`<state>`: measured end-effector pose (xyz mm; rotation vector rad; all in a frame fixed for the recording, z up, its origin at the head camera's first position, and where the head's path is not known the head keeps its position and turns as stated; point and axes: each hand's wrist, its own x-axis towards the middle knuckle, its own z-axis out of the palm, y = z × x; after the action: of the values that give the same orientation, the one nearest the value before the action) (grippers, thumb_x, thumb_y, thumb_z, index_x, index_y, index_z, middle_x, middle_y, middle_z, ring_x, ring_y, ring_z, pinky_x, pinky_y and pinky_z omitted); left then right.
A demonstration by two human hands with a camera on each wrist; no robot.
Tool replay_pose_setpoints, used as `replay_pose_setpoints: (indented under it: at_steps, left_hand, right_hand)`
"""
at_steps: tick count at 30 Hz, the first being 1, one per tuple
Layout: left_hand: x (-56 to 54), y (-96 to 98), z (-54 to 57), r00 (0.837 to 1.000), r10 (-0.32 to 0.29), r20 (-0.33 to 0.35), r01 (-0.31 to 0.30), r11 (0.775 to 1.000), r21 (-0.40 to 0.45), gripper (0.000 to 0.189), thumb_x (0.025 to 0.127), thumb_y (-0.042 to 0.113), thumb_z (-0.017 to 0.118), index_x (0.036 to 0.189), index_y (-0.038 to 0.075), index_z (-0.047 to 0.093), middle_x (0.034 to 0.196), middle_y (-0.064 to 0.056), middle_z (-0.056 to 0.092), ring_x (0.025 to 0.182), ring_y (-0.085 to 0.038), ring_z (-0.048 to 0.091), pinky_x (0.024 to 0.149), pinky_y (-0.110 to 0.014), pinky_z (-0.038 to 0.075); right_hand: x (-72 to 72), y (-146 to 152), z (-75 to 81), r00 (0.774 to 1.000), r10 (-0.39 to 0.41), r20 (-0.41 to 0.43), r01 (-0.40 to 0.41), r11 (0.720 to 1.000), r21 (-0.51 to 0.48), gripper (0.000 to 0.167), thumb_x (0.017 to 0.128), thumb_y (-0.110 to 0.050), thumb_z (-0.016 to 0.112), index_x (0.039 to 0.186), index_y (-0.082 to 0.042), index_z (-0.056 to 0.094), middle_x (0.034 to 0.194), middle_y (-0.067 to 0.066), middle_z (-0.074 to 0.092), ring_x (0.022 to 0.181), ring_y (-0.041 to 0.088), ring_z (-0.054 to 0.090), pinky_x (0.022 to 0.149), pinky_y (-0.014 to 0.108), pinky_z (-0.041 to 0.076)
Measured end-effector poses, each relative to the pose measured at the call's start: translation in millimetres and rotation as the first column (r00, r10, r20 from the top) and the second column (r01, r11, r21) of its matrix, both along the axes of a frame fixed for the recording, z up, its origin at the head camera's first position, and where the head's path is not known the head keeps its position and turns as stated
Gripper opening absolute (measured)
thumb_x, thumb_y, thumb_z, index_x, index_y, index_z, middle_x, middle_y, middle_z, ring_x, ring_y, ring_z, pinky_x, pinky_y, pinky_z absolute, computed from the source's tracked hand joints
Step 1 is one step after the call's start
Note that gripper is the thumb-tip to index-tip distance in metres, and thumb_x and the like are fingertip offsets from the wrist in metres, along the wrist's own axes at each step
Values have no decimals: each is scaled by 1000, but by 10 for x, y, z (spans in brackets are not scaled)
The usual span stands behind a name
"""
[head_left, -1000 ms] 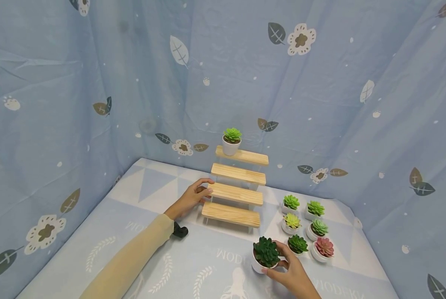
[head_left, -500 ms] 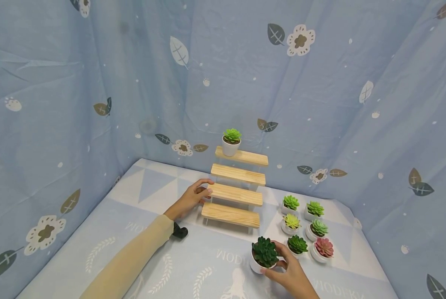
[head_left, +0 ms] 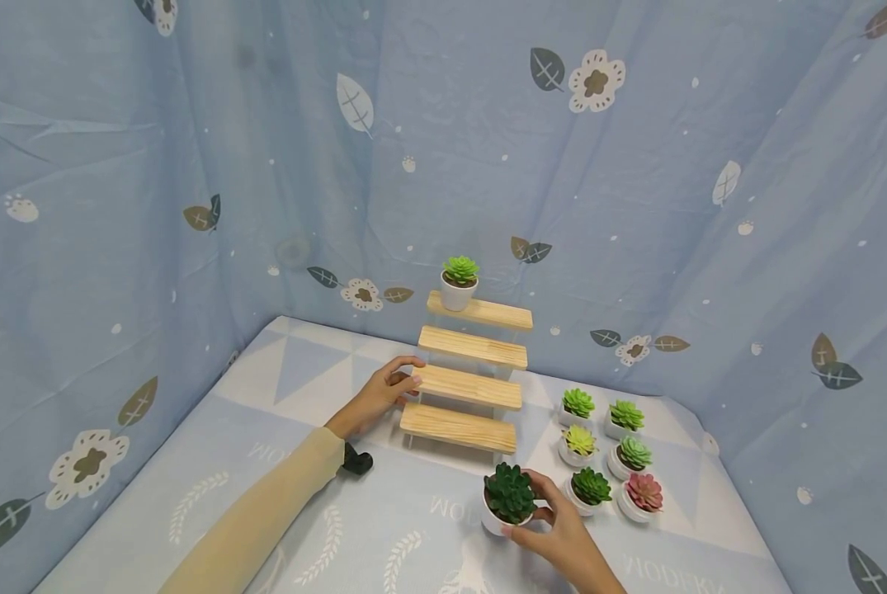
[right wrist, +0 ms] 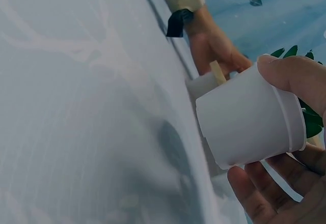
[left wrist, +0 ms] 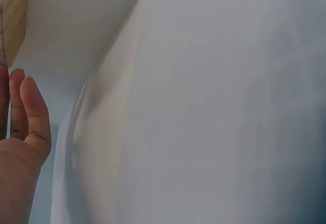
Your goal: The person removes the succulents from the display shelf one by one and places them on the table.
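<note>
My right hand grips a potted dark green succulent by its white pot, thumb and fingers on opposite sides. The right wrist view shows the pot held above the cloth, its leaves partly behind the thumb. My left hand holds the left end of a four-step wooden plant stand at its second step from the bottom. In the left wrist view, fingertips are right at the wooden end. A light green succulent in a white pot stands on the left of the top step.
Several potted succulents stand in two columns right of the stand, one of them a red succulent. A patterned blue-and-white cloth covers the table. A blue patterned curtain hangs close behind the stand.
My right hand has moved left and slightly away from me with the dark green succulent, towards the stand. My left hand stays at the step's end.
</note>
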<state>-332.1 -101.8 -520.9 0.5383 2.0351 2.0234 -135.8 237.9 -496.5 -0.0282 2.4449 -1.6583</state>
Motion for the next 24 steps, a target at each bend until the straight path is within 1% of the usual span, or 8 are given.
replay_pose_setpoints:
  at_steps: [5,10,14,18,24]
  left_hand:
    - [0,2,-1,1000,2,4,-2,1000,-2,44,104,38,64,145,26,52,113,-14,63,108,-31,63,87,-42,53]
    - [-3,-1,0,1000,-2,-4,2,1000,-9,43,104,38,64,144,27,52,114,-14,63,110,-33,62,88,-43,53]
    - [-6,-9,-4,1000,-5,-8,5,1000,-10,43,104,39,64,144,28,53,114,-15,63,110,-36,62,88,-44,53]
    - [-10,-13,-8,1000,-8,-9,8,1000,-8,43,104,40,64,143,28,53,114,-15,64,111,-37,62,87,-43,53]
    - [-15,-14,-2,1000,-9,-6,9,1000,-14,44,104,40,64,144,27,52,114,-14,64,111,-36,62,87,-42,54]
  right_hand:
    - [-37,-86,35,998,59,-15,-59,998,-20,87,81,-27,91,153,-13,43,144,15,53,110,24,63,95,45,50]
    - [-72,-183,48,996,87,-26,-88,995,-54,85,82,-25,90,153,-15,44,140,15,54,105,24,64,94,46,49]
    - [-102,-264,52,993,112,-36,-114,991,-76,85,82,-23,91,152,-16,44,139,15,53,105,26,63,95,46,50]
    - [-140,-354,48,988,141,-55,-145,987,-73,84,81,-23,91,152,-17,46,137,15,53,106,26,63,95,47,50]
    - [-198,-504,36,981,184,-58,-188,980,-67,81,82,-28,91,150,-22,48,139,13,52,106,26,61,92,47,51]
